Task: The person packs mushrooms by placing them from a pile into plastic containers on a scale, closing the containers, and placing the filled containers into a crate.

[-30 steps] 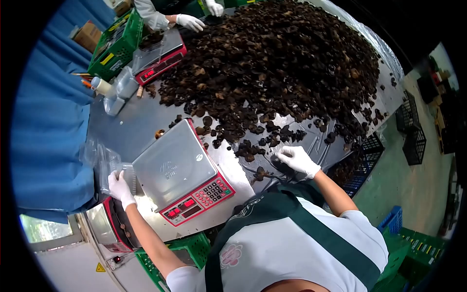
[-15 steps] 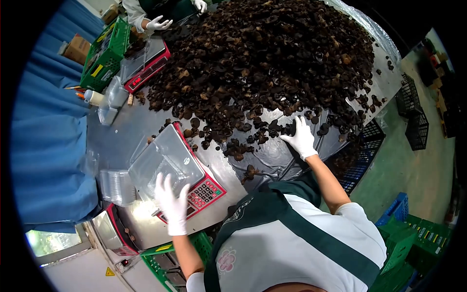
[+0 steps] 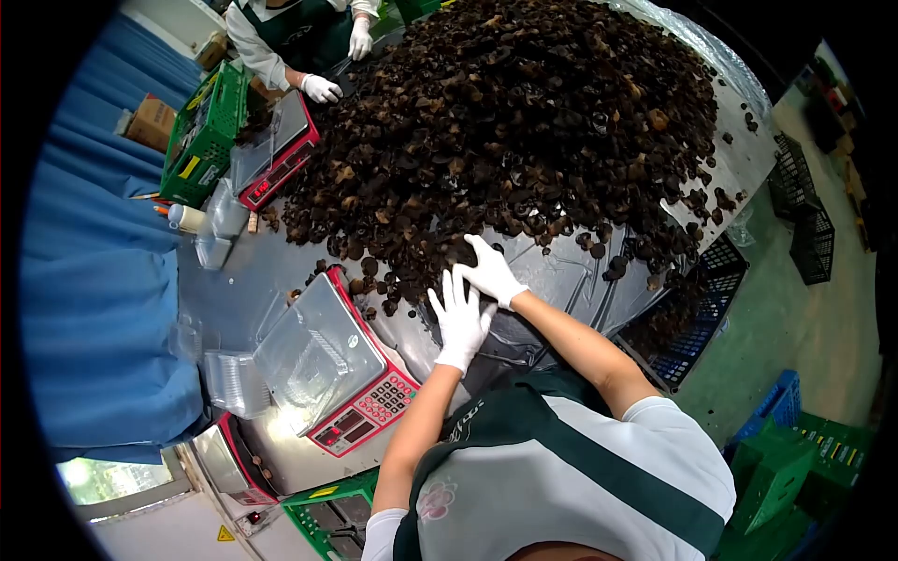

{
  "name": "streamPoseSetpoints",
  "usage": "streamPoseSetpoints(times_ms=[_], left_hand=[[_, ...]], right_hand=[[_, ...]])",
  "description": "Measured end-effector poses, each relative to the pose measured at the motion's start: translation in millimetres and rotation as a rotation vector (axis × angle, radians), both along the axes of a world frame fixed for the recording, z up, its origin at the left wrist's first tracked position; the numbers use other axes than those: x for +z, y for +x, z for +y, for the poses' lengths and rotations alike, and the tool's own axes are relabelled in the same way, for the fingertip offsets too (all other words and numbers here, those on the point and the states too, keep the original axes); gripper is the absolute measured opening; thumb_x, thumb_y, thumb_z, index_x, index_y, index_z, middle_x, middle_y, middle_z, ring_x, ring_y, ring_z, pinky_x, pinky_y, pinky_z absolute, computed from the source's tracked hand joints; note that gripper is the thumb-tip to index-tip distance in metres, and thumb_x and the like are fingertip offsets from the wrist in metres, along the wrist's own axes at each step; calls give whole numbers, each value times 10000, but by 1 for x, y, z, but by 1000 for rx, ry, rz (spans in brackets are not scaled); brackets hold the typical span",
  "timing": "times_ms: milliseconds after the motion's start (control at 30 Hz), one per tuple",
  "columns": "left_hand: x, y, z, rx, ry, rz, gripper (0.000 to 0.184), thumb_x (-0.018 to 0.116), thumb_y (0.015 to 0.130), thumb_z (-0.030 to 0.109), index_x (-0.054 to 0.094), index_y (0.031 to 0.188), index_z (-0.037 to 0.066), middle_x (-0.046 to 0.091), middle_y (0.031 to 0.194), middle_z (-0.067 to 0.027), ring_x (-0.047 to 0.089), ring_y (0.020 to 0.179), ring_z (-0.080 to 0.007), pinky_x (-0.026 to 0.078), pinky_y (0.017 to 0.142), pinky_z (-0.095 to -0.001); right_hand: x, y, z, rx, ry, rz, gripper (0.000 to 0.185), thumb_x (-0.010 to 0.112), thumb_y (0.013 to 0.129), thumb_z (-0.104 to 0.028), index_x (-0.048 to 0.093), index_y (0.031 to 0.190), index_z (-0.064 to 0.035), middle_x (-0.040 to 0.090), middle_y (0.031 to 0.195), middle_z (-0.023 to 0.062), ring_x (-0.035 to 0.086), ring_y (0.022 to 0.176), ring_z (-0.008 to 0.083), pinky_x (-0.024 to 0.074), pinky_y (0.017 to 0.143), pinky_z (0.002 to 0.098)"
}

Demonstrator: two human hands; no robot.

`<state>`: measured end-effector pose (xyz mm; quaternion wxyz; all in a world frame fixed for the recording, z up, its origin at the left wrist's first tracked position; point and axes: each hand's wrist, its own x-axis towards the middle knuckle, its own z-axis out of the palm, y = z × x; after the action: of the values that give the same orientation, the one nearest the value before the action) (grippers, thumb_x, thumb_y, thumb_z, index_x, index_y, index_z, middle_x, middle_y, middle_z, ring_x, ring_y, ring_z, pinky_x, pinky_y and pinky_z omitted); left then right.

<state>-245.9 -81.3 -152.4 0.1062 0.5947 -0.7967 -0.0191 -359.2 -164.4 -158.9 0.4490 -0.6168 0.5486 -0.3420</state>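
Note:
A big heap of dark brown wood ear mushrooms (image 3: pixel 524 112) covers much of the metal table. At its near edge my two hands, both in white gloves, lie close together. My left hand (image 3: pixel 460 327) has its fingers stretched out, with the tips against the mushrooms. Just beyond it, my right hand (image 3: pixel 493 273) is open too, its fingers touching the mushrooms. I see nothing gripped in either hand. Left of them stands a red scale (image 3: pixel 379 397) with a clear plastic tray (image 3: pixel 323 341) on top.
Clear plastic boxes (image 3: pixel 234 381) are stacked left of the scale. A second red scale (image 3: pixel 281 168) and a green crate (image 3: pixel 206 136) stand farther back, near a co-worker's gloved hand (image 3: pixel 321 89). A black crate (image 3: pixel 716 313) holding mushrooms is at the right edge.
My left hand has moved from above the scale to the heap's near edge. My right hand has swept left beside it, shifting mushrooms along. The co-worker's hands have moved lower.

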Motion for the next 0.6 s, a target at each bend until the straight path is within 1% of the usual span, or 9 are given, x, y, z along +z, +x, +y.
streamPoseSetpoints(times_ms=[100, 133, 167, 233, 267, 400, 433, 467, 600], left_hand=[[2, 15, -43, 54, -69, -71, 559, 610, 852, 422, 527, 1275, 66, 265, 1506, -204, 272, 1383, -362, 202, 1080, -601], [-1, 24, -58, 59, -139, -95, 507, 594, 868, 412, 539, 1264, 100, 291, 1496, -193, 300, 1366, -357, 230, 1066, -604], [-3, 34, -74, 75, -157, -132, 459, 583, 877, 394, 554, 1246, 123, 328, 1482, -173, 317, 1354, -354, 239, 1057, -612], [8, 49, -102, 142, -203, -154, 425, 568, 889, 384, 566, 1230, 130, 353, 1470, -156, 332, 1344, -349, 246, 1051, -620], [15, 56, -117, 221, -196, -199, 415, 563, 894, 386, 570, 1223, 134, 356, 1471, -148, 335, 1342, -345, 245, 1052, -620], [41, 79, -169, 298, -310, -127, 488, 602, 867, 442, 554, 1237, 126, 347, 1480, -139, 335, 1343, -332, 244, 1069, -584], [57, 77, -180, 297, -327, -41, 529, 625, 848, 457, 546, 1250, 123, 349, 1478, -139, 335, 1343, -332, 245, 1073, -573], [71, 71, -195, 280, -341, 24, 606, 661, 814, 479, 528, 1277, 111, 353, 1469, -152, 329, 1347, -332, 249, 1082, -542], [118, 30, -259, 7, -242, 172, 782, 735, 754, 459, 442, 1375, 85, 310, 1483, -221, 332, 1353, -374, 291, 1105, -440]], right_hand=[[0, 7, -42, 37, 186, -176, 767, 686, 788, -358, 376, 1398, -10, 533, 1308, 225, 550, 1170, 334, 445, 983, 382], [13, 4, -50, 146, 431, -364, 746, 684, 795, -360, 396, 1388, -10, 528, 1320, 222, 568, 1147, 308, 457, 963, 371], [16, 5, -58, 191, 158, -161, 734, 667, 813, -358, 388, 1398, -14, 533, 1314, 227, 576, 1130, 295, 460, 956, 363], [75, -12, -65, 327, 327, -165, 699, 638, 832, -369, 410, 1385, -7, 530, 1323, 218, 566, 1151, 312, 448, 974, 368], [75, -20, -77, 355, 53, -11, 663, 618, 835, -389, 459, 1350, -2, 526, 1332, 206, 565, 1156, 319, 439, 988, 368], [147, -85, -107, 59, -414, 188, 451, 612, 822, -346, 595, 1161, -49, 627, 1149, 140, 613, 1030, 319, 488, 896, 383], [158, -105, -123, -44, -497, 251, 472, 649, 822, -342, 595, 1190, -50, 621, 1203, 136, 639, 1015, 259, 505, 889, 359], [160, -122, -140, -211, -655, 346, 450, 641, 805, -346, 600, 1133, -41, 635, 1113, 130, 621, 982, 321, 497, 856, 387], [175, -176, -207, -365, -513, 426, 655, 662, 800, -504, 555, 1256, -45, 580, 1258, 159, 557, 1143, 337, 447, 962, 406]])
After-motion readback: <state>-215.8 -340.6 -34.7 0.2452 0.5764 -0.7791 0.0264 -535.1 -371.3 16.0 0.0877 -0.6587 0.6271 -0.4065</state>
